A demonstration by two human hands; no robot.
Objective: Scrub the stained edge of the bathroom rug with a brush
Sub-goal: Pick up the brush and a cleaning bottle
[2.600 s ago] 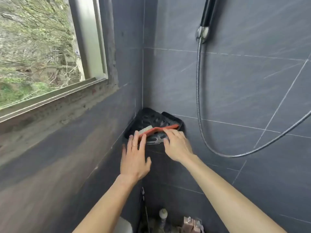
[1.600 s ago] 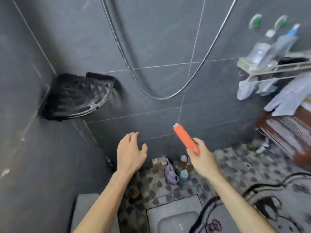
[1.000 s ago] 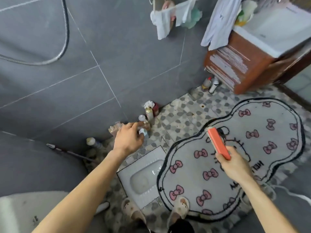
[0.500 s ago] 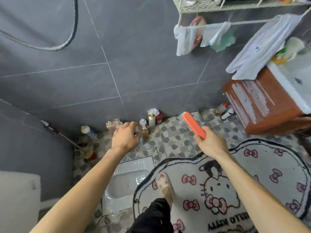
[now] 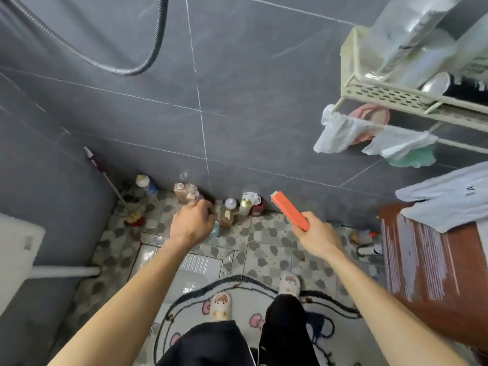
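Note:
My right hand (image 5: 317, 236) grips an orange brush (image 5: 290, 211) by its near end, held up in the air with the pale bristles showing at its far tip. My left hand (image 5: 192, 224) hovers at the same height with loosely curled fingers and holds nothing that I can see. The bathroom rug (image 5: 184, 310) lies on the floor below: white, with a black border and pink bows. I stand on its near edge in slippers (image 5: 220, 305), and my legs hide much of it.
Several bottles (image 5: 229, 211) stand along the foot of the grey tiled wall. A squat toilet pan (image 5: 196, 266) is set in the pebble-pattern floor beside the rug. A brown cabinet (image 5: 422, 273) with a towel stands right, under a wall rack (image 5: 390, 96) hung with cloths.
I took the brush off the corner shelf with my right hand and turned toward the floor. The view has since shifted so that the rug lies under my feet; both hands stay raised.

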